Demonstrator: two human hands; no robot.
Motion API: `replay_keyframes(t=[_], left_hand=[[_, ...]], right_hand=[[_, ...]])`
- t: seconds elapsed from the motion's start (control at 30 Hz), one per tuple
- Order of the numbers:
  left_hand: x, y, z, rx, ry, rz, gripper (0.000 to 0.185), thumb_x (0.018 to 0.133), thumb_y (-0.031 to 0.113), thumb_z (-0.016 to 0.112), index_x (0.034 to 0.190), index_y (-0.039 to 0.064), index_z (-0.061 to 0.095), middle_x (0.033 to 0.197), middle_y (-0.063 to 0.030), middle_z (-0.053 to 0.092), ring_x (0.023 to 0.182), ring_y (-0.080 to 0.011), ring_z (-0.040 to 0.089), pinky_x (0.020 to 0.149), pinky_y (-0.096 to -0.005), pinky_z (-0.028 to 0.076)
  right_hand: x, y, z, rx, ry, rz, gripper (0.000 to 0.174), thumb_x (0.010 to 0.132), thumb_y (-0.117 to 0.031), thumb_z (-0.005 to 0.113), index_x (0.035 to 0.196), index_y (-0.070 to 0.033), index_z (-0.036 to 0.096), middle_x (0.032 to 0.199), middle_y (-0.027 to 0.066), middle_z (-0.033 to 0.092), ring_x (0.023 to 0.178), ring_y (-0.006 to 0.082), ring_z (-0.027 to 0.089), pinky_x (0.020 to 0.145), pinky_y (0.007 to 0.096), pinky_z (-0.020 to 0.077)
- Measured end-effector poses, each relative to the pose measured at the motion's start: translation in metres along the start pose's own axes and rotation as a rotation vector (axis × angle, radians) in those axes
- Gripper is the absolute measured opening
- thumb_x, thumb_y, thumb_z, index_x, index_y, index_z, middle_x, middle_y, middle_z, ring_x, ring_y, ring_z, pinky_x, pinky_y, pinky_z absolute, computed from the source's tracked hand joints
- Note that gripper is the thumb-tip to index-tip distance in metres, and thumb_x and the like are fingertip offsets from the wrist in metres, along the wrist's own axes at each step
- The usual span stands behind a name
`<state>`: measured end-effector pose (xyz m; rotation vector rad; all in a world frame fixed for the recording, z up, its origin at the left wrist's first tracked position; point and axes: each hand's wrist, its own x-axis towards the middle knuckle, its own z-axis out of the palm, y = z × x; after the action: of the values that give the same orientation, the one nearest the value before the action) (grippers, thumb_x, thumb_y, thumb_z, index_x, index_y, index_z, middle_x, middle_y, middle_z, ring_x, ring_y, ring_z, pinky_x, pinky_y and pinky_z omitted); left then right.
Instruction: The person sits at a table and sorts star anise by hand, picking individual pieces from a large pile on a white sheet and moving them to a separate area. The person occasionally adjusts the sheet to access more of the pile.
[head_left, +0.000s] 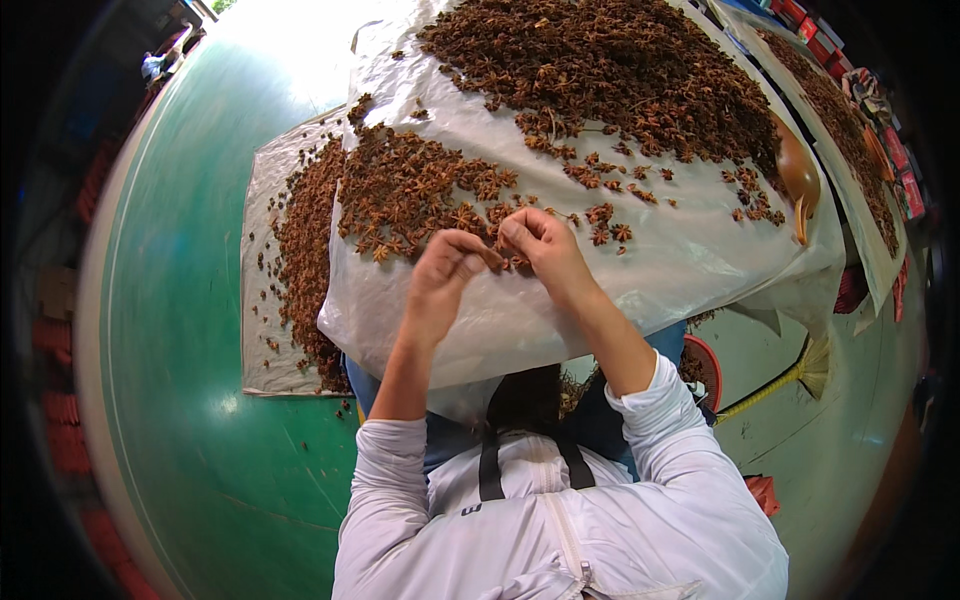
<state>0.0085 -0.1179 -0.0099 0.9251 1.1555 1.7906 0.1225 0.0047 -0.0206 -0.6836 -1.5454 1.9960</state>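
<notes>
My left hand (444, 281) and my right hand (551, 251) meet over the near part of a plastic-sheeted table (525, 322). Fingertips of both are pinched around a small brown bit of star anise (504, 264), mostly hidden by the fingers; the left one is slightly blurred. Just beyond and left of them lies a small heap of dried star anise (412, 176). A much larger star anise heap (607, 75) covers the table's far side. Several loose pods (609, 225) are scattered to the right of my right hand.
A brown gourd-like scoop (796, 169) lies at the table's right edge. Lower left, more star anise (307, 262) spreads on a floor sheet (259, 322). On the right floor are a broom (780, 379) and a red basket (706, 360). Another covered table (832, 112) stands beyond.
</notes>
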Motion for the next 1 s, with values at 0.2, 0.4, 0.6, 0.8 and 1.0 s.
replay_keyframes(t=[0.2, 0.4, 0.6, 0.8, 1.0], left_hand=[[-0.036, 0.006, 0.007, -0.117, -0.370, 0.046, 0.017, 0.093, 0.008, 0.060, 0.107, 0.001, 0.054, 0.095, -0.0111, 0.059, 0.085, -0.0207, 0.060, 0.080, -0.0298, 0.049], [0.040, 0.006, -0.051, 0.324, 0.286, -0.066, 0.032, 0.092, 0.023, 0.060, 0.114, -0.001, 0.058, 0.099, -0.0106, 0.057, 0.093, -0.0189, 0.060, 0.077, -0.0337, 0.050], [0.106, -0.018, -0.071, 1.577, 0.232, 0.145, 0.024, 0.082, 0.020, 0.071, 0.103, 0.012, 0.065, 0.102, -0.0100, 0.059, 0.089, -0.0269, 0.063, 0.078, -0.0374, 0.052], [0.094, 0.007, -0.082, 0.932, 0.247, 0.284, 0.016, 0.086, 0.009, 0.066, 0.100, 0.005, 0.060, 0.088, -0.0067, 0.065, 0.076, -0.0183, 0.061, 0.068, -0.0318, 0.049], [0.021, 0.010, -0.081, 0.162, 0.272, -0.219, 0.017, 0.090, 0.013, 0.053, 0.101, 0.001, 0.059, 0.082, -0.0045, 0.061, 0.064, -0.0102, 0.051, 0.054, -0.0214, 0.039]], right_hand=[[-0.062, -0.021, -0.014, -0.493, -0.547, 0.010, 0.019, 0.092, -0.019, 0.062, 0.098, -0.002, 0.065, 0.086, 0.0082, 0.065, 0.080, 0.0196, 0.062, 0.075, 0.0312, 0.0486], [-0.021, -0.016, -0.040, -0.972, -0.021, -0.375, 0.023, 0.087, -0.014, 0.064, 0.108, -0.005, 0.065, 0.097, 0.0119, 0.066, 0.092, 0.0281, 0.062, 0.083, 0.0380, 0.0496], [0.028, 0.016, -0.061, -1.487, 0.307, -0.372, 0.017, 0.084, -0.013, 0.065, 0.099, -0.006, 0.065, 0.097, 0.0083, 0.063, 0.100, 0.0281, 0.055, 0.085, 0.0394, 0.0480], [0.023, 0.010, -0.071, -1.441, 0.252, -0.486, 0.010, 0.082, -0.010, 0.065, 0.093, -0.007, 0.064, 0.092, 0.0069, 0.063, 0.098, 0.0268, 0.055, 0.085, 0.0388, 0.0475], [-0.004, 0.001, -0.053, -0.991, 0.201, -0.547, 0.011, 0.086, -0.008, 0.061, 0.097, -0.007, 0.058, 0.085, 0.0134, 0.060, 0.082, 0.0329, 0.057, 0.072, 0.0438, 0.0476]])
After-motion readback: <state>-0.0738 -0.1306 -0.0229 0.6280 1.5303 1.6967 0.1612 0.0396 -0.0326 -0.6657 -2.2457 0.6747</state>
